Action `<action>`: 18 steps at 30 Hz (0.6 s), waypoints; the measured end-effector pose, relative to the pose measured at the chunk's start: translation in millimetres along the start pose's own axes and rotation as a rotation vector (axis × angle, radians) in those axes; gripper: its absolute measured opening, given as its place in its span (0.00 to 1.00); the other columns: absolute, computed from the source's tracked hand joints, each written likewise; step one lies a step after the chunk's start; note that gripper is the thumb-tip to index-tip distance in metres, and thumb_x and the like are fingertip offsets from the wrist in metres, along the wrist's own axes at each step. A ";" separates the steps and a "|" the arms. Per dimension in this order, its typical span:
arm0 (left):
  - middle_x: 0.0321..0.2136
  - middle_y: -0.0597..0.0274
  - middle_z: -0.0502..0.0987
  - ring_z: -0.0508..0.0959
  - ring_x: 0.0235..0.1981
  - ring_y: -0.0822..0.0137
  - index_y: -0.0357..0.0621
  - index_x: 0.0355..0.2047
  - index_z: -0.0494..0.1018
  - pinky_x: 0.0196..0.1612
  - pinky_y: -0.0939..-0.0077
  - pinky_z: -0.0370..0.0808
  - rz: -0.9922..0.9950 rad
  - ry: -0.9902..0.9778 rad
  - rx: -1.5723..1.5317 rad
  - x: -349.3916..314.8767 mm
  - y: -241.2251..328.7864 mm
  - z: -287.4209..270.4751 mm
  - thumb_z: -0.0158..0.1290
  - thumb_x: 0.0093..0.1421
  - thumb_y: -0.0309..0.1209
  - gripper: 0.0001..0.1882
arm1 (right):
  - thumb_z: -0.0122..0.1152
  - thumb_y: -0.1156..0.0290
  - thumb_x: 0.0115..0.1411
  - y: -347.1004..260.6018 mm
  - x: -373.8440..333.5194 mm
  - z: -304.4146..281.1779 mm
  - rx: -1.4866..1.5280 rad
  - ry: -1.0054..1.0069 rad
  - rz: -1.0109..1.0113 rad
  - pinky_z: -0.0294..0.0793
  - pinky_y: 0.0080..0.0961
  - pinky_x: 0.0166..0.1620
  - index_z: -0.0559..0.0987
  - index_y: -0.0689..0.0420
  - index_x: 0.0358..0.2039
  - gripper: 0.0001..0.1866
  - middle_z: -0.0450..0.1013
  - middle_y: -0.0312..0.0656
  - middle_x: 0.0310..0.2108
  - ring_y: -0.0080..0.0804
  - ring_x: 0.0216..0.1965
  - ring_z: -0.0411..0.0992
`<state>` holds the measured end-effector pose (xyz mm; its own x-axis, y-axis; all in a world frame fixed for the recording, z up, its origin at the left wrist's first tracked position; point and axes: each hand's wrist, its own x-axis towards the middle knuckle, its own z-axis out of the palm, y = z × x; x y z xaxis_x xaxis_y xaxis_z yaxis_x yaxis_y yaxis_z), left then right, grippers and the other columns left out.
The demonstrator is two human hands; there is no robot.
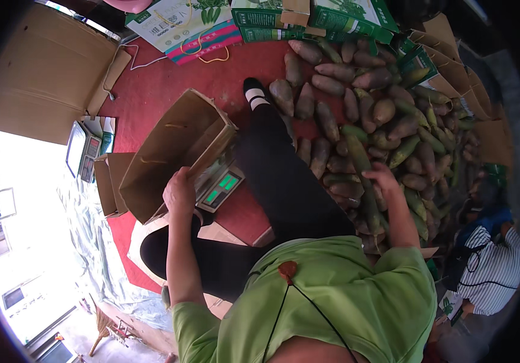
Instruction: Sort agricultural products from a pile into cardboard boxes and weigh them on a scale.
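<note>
My left hand (178, 189) is closed on the near rim of an open brown cardboard box (172, 142). This box stands tilted on a digital scale (219, 189) with lit green digits, and only the front of the scale shows. Over the heap on the right, my right hand (382, 177) has its fingers against a long green radish (357, 154) and seems to grip it. The lower end of that radish blends into others in the heap. Around it lie many purplish radishes (326, 121) and greener ones (404, 155).
Printed green-and-white cartons (272, 33) and a striped carrier box (205, 45) line the far side of the red floor covering (151, 78). A second scale (83, 151) and a smaller box (112, 181) stand left. Someone in a striped shirt (496, 272) is at lower right.
</note>
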<state>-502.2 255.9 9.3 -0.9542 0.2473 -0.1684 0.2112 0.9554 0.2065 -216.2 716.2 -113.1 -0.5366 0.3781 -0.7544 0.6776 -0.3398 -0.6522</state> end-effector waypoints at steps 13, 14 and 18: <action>0.30 0.50 0.77 0.77 0.36 0.49 0.50 0.38 0.76 0.37 0.57 0.73 -0.072 -0.038 0.096 -16.9 -22.2 -13.7 0.49 0.56 0.35 0.11 | 0.67 0.60 0.36 -292.9 -49.0 285.1 -1.052 -0.158 -1.340 0.73 0.40 0.42 0.77 0.52 0.39 0.26 0.75 0.46 0.36 0.44 0.41 0.73; 0.30 0.50 0.77 0.77 0.36 0.49 0.50 0.38 0.76 0.37 0.57 0.73 -0.059 -0.035 0.092 -18.2 -22.5 -14.9 0.49 0.56 0.35 0.11 | 0.66 0.64 0.36 -295.4 -57.9 313.6 -1.157 -0.183 -1.342 0.74 0.42 0.41 0.79 0.53 0.35 0.21 0.75 0.47 0.36 0.44 0.40 0.74; 0.29 0.49 0.78 0.77 0.35 0.48 0.49 0.37 0.75 0.35 0.55 0.73 -0.033 -0.032 0.120 -17.2 -12.9 -10.9 0.49 0.57 0.36 0.11 | 0.62 0.66 0.42 -273.4 -59.9 393.3 -1.527 -0.225 -1.318 0.71 0.41 0.40 0.81 0.55 0.33 0.15 0.75 0.45 0.38 0.43 0.42 0.73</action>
<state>-490.8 237.6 20.1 -0.9541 0.2187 -0.2047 0.2056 0.9751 0.0834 -567.1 447.8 81.4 -0.9180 -0.3946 -0.0399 -0.3783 0.9014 -0.2107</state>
